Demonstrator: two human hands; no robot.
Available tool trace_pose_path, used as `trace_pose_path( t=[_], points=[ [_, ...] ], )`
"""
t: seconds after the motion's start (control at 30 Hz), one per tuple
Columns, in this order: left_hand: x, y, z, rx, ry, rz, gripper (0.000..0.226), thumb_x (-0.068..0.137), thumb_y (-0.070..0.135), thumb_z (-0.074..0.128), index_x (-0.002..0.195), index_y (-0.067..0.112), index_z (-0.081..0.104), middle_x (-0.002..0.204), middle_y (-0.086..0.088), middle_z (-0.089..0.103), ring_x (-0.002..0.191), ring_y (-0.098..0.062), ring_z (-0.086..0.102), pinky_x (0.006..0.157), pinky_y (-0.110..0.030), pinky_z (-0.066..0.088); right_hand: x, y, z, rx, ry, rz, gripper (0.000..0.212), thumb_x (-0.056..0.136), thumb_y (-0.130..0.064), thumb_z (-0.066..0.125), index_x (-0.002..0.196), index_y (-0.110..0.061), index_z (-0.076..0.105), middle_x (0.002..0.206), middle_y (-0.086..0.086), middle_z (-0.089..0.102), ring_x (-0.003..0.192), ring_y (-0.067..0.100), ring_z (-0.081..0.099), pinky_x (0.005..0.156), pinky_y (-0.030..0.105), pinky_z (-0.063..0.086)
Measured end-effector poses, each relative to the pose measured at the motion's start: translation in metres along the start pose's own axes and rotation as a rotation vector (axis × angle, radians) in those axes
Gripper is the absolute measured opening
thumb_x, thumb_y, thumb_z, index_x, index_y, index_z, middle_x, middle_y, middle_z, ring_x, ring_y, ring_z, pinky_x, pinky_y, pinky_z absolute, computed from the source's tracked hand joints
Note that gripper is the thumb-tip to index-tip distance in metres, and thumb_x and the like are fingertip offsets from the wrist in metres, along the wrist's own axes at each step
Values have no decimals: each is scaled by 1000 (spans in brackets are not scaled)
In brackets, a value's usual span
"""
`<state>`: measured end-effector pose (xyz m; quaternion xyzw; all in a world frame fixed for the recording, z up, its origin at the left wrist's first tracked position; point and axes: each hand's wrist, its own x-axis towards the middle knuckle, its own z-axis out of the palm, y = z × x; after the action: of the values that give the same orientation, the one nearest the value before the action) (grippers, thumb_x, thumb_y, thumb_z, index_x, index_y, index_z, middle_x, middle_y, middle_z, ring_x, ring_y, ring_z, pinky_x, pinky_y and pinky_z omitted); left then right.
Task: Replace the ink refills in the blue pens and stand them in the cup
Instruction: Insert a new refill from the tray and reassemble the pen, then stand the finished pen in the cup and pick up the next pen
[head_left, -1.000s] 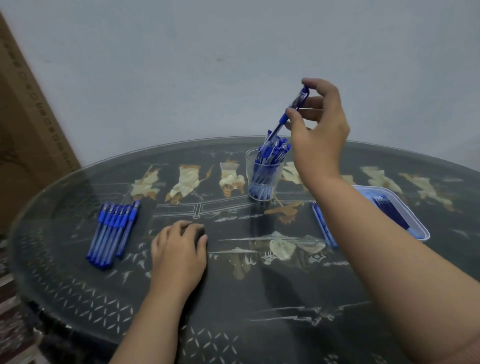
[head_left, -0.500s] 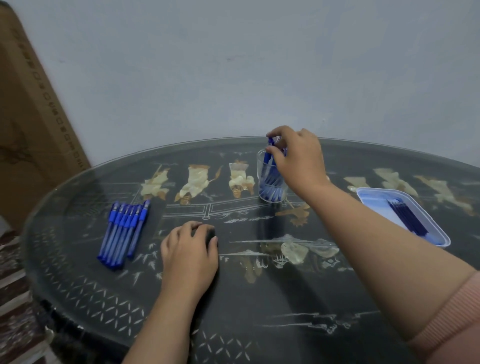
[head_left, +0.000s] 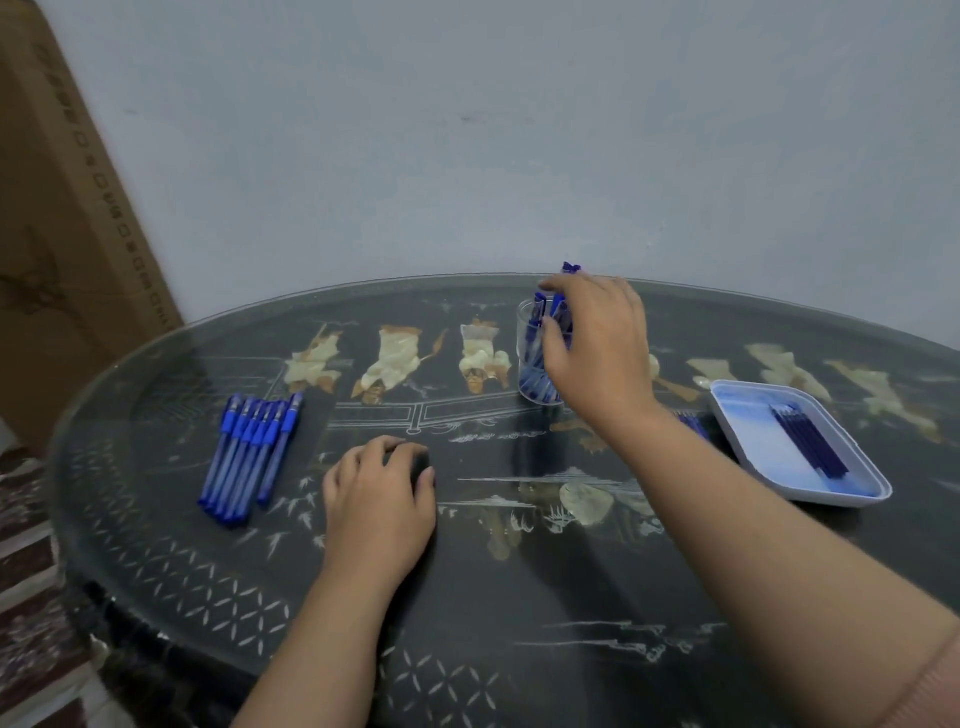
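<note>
A clear plastic cup (head_left: 529, 382) stands at the table's far middle and holds several blue pens (head_left: 537, 332) upright. My right hand (head_left: 597, 348) hovers at the cup's rim with index finger and thumb spread apart around the pen tops. One pen cap (head_left: 570, 268) sticks up behind the fingers. My left hand (head_left: 382, 493) rests on the table with fingers loosely curled and holds nothing. A row of several blue pens (head_left: 254, 447) lies at the left.
A white tray (head_left: 732, 415) at the right holds several dark blue refills (head_left: 810, 441). More blue refills (head_left: 693, 422) lie beside my right forearm. A cardboard box (head_left: 62, 234) leans at the far left. The round glass-topped table (head_left: 519, 597) curves away near me.
My right hand brought a pen down from above into the cup, and its fingers have now spread apart at the rim. My left hand stayed in place.
</note>
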<state>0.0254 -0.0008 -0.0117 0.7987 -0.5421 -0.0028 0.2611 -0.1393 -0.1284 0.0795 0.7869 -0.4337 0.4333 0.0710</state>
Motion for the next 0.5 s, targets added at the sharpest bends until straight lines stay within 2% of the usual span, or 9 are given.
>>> trace_pose_path(
  t=[0.07,0.17,0.23,0.33,0.43,0.5],
  points=[
    [0,2,-2,-23,3,-7,28,96,34,50,122,26,59,126,8,53,124,-15,43,107,-35,26,-24,-8,-4,80,121,0,33,83,-3,59,114,-11,63,107,3,66,111,23,56,107,40,36],
    [-2,1,-15,-38,34,2,31,97,32,50,126,24,57,126,9,53,123,-14,46,107,-33,27,-66,-25,-4,182,143,75,33,82,-3,57,113,-15,62,105,0,62,104,20,54,96,26,34],
    [-2,-8,-29,-32,92,-3,31,97,31,51,126,24,57,125,9,55,121,-14,49,106,-34,28,-92,-37,3,250,62,161,29,82,-7,57,109,-18,64,99,-4,63,98,20,55,89,27,35],
    [-2,-40,-49,-16,181,-99,29,96,25,53,122,20,61,123,2,60,116,-21,54,100,-38,34,-115,-57,22,320,-118,225,24,81,-9,57,98,-25,66,91,-12,59,92,18,55,83,32,41],
    [-4,-83,-63,39,225,-204,30,95,22,54,123,16,63,123,-6,62,115,-29,56,97,-43,38,-117,-84,43,319,-307,209,24,83,-5,61,94,-24,69,88,-13,55,91,15,52,85,34,44],
    [-7,-105,-69,68,198,-262,35,97,26,50,131,18,58,130,-6,59,122,-28,51,100,-43,36,-111,-104,55,329,-412,192,21,86,-8,60,97,-23,71,87,-10,55,93,16,54,87,33,44]
  ],
)
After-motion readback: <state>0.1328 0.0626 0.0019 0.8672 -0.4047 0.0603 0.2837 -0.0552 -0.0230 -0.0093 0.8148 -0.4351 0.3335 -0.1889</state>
